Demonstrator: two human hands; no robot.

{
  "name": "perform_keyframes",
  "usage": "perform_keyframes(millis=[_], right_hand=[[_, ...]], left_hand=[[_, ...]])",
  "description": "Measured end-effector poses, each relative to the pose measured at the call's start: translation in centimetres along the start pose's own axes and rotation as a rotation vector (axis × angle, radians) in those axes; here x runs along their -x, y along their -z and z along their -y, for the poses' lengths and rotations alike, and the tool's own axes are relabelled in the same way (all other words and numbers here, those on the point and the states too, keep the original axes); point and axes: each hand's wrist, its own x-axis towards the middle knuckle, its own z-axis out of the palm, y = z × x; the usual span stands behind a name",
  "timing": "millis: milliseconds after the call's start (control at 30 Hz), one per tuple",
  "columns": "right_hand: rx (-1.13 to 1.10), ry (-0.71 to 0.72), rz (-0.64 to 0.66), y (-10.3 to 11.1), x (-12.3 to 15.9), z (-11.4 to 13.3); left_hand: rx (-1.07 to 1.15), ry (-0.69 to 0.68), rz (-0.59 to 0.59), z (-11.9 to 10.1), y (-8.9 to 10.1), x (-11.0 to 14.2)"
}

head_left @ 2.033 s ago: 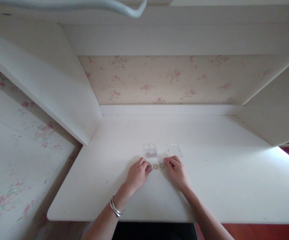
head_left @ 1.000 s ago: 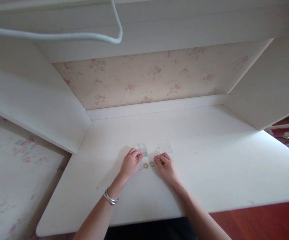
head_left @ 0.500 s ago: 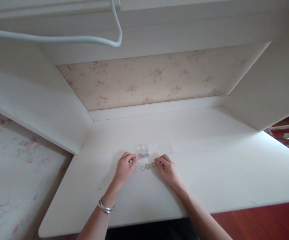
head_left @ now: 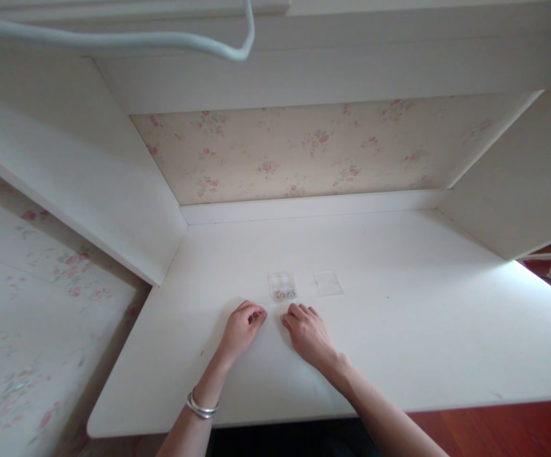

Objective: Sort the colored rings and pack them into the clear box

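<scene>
My left hand (head_left: 243, 328) rests on the white desk (head_left: 399, 330) with its fingers curled and its thumb pinched to the fingertips; whatever it holds is too small to see. My right hand (head_left: 306, 331) lies flat on the desk beside it, fingers stretched toward the left hand. No small rings show on the desk; the spot where they lay is under my right hand. A small clear plastic box (head_left: 282, 287) with tiny metal pieces inside sits just beyond both hands. Its clear lid (head_left: 329, 284) lies to the right of it.
White side panels (head_left: 113, 190) and a flowered back wall (head_left: 313, 152) close in the desk. A white cable (head_left: 161, 42) hangs across the top. A silver bracelet (head_left: 200, 406) is on my left wrist. Red floor shows at lower right.
My left hand drew back from the box with its fingers pinched. My right hand slid left and flattened over the three small rings, which no longer show.
</scene>
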Motion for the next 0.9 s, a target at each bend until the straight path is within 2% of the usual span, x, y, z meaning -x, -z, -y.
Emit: perform_keyframes(millis=[133,233,500,633,767,900], right_hand=[[0.017,0.002,0.009,-0.2,0.0,0.2],[-0.064,-0.04,-0.008,-0.5,0.2,0.0],[-0.293,-0.195,-0.155,0.0,-0.3,-1.8],[-0.258,-0.194,-0.221,0.2,-1.7,-2.5],[-0.173,-0.183,-0.211,-0.1,-3.0,-2.9],[-0.162,-0.225,-0.242,-0.3,-3.1,-3.4]], left_hand=[[-0.011,-0.017,-0.002,0.2,0.0,0.2],[-0.003,-0.028,-0.003,0.2,-0.1,0.3],[0.016,-0.042,0.022,0.1,-0.2,0.6],[0.003,-0.055,0.023,0.1,-0.3,0.8],[-0.032,-0.065,0.012,0.0,-0.3,0.8],[-0.061,-0.063,0.007,-0.1,-0.3,0.9]])
